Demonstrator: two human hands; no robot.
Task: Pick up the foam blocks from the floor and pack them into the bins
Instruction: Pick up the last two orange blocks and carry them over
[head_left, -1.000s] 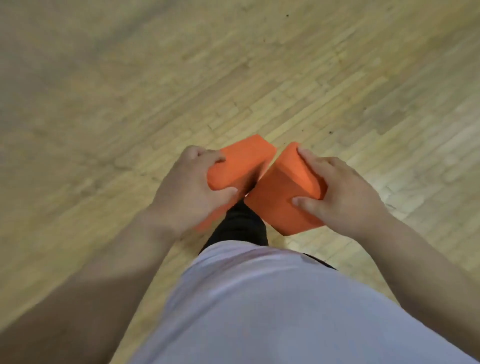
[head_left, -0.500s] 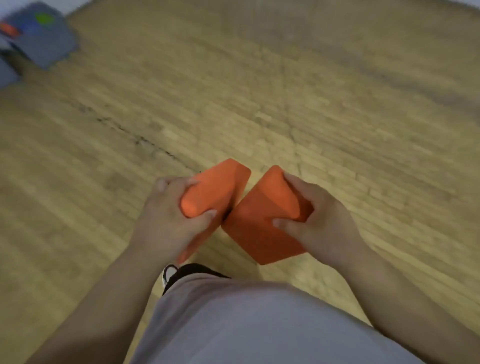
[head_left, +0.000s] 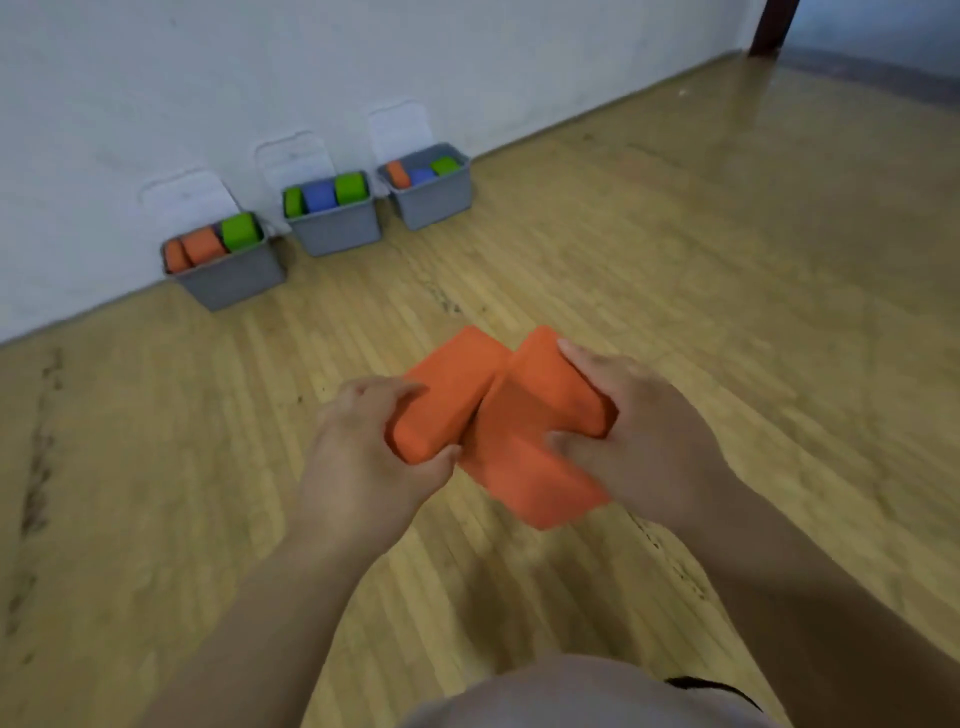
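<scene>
Orange foam fills both grips. The left grip (head_left: 363, 457) pinches the near end of 1 orange block (head_left: 447, 395), fingers over the top and thumb underneath. The right grip (head_left: 644, 447) wraps the near end of a 2nd orange block (head_left: 524, 467), thumb on the broad face and fingers curled over the far edge. The 2 blocks touch along their inner edges and are carried clear of the wooden floor (head_left: 727, 312), 1 per hand, probably so both go in a single trip. Holding them by the near ends leaves the far ends free to enter a bin first.

Well apart from the hands, 3 grey bins stand along the white wall (head_left: 156, 78), each lid tipped back against it so the openings stay clear: the left bin (head_left: 228, 283), the middle bin (head_left: 337, 231) and the right bin (head_left: 436, 200). Orange, green and blue blocks stand on end inside, packed side by side; how much room remains I cannot tell.
</scene>
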